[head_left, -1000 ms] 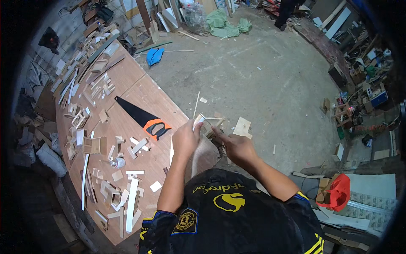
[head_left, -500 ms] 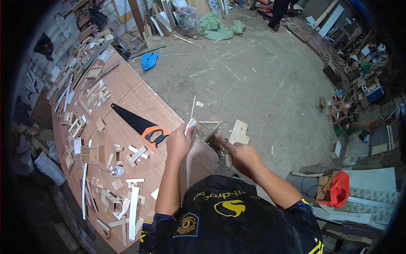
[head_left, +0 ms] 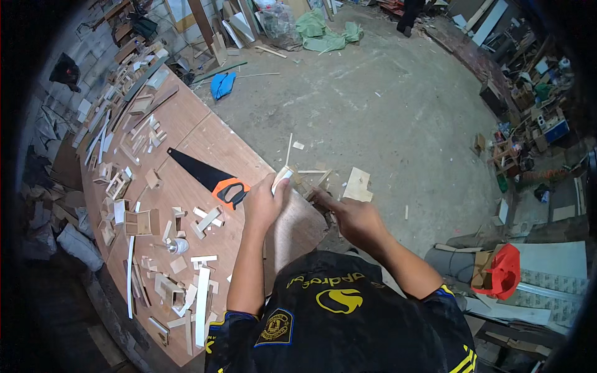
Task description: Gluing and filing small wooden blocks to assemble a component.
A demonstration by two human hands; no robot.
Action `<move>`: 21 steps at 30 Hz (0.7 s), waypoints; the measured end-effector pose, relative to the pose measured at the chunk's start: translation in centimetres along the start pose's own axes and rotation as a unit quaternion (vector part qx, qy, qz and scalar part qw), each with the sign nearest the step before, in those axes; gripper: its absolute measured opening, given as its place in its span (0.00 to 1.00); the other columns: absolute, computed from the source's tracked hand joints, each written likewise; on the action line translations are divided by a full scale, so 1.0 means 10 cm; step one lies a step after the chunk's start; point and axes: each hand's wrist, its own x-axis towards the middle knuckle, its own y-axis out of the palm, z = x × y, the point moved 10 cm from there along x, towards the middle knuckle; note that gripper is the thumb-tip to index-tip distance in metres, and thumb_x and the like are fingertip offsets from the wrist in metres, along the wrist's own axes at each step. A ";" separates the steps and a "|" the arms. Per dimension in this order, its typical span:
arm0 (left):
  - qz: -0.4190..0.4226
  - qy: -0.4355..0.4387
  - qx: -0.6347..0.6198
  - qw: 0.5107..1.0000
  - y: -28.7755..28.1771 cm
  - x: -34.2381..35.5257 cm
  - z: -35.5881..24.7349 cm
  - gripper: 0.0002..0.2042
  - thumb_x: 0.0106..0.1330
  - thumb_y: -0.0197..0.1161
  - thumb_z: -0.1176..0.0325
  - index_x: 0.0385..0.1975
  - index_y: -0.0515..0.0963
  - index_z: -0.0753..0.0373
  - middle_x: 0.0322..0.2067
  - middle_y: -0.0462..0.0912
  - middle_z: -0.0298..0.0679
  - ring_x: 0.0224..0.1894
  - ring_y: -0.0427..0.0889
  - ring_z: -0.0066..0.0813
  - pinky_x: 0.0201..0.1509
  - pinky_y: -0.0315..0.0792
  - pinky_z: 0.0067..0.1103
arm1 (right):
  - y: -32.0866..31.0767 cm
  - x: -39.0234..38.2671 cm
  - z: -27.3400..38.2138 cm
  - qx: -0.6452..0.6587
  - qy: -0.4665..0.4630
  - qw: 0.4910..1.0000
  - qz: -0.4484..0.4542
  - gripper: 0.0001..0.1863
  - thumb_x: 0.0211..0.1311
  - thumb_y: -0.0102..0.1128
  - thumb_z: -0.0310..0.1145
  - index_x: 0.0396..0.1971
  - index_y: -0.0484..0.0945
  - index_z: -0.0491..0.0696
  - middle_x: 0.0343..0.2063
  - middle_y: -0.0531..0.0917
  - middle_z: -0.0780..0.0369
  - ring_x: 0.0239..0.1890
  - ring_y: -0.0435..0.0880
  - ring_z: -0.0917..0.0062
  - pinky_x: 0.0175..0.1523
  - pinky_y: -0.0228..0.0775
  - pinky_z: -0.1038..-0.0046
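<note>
My left hand (head_left: 263, 202) is closed round a small pale wood block (head_left: 283, 176) with a white face, at the right edge of the wooden table (head_left: 242, 155). My right hand (head_left: 357, 221) is beside it, past the table's edge, with its fingers curled together near the block's lower end. What those fingers grip is too small and dark to make out. Left of my left hand lies a handsaw (head_left: 202, 175) with a black blade and an orange and black handle, the handle close to my wrist.
Wood offcuts and small wooden boxes (head_left: 142, 222) cover the table's left side, with a small clear jar (head_left: 178, 246) among them. A plywood scrap (head_left: 357, 184) lies on the floor beyond my right hand. At right is a red bag (head_left: 502, 270). Someone's dark-clothed leg (head_left: 409, 17) shows far off.
My right hand has shifted slightly, its fingers now curled in more. My left hand still holds the block, tilted a little differently. The whole view has moved slightly.
</note>
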 end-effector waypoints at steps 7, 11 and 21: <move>0.052 0.009 0.020 0.998 0.14 -0.03 -0.23 0.16 0.68 0.55 0.53 0.38 0.79 0.62 0.30 0.82 0.52 0.34 0.82 0.55 0.36 0.73 0.41 | -0.06 -0.04 -0.09 0.004 0.014 0.999 -0.036 0.39 0.56 0.49 0.23 0.69 0.59 0.65 0.24 0.77 0.55 0.24 0.80 0.60 0.31 0.73 0.60; 0.032 0.002 0.018 0.999 0.14 0.01 -0.19 0.16 0.68 0.55 0.53 0.36 0.78 0.62 0.29 0.82 0.52 0.33 0.81 0.55 0.35 0.72 0.42 | -0.09 -0.11 -0.12 -0.005 0.016 1.000 -0.020 0.38 0.57 0.48 0.23 0.69 0.60 0.65 0.24 0.77 0.54 0.25 0.81 0.59 0.32 0.73 0.59; 0.042 0.036 0.033 0.998 0.17 0.00 -0.38 0.18 0.68 0.56 0.52 0.34 0.78 0.64 0.28 0.82 0.53 0.33 0.81 0.56 0.35 0.73 0.42 | -0.14 -0.11 -0.22 -0.014 0.051 0.998 -0.023 0.35 0.60 0.47 0.25 0.68 0.60 0.69 0.24 0.80 0.55 0.26 0.83 0.60 0.31 0.73 0.60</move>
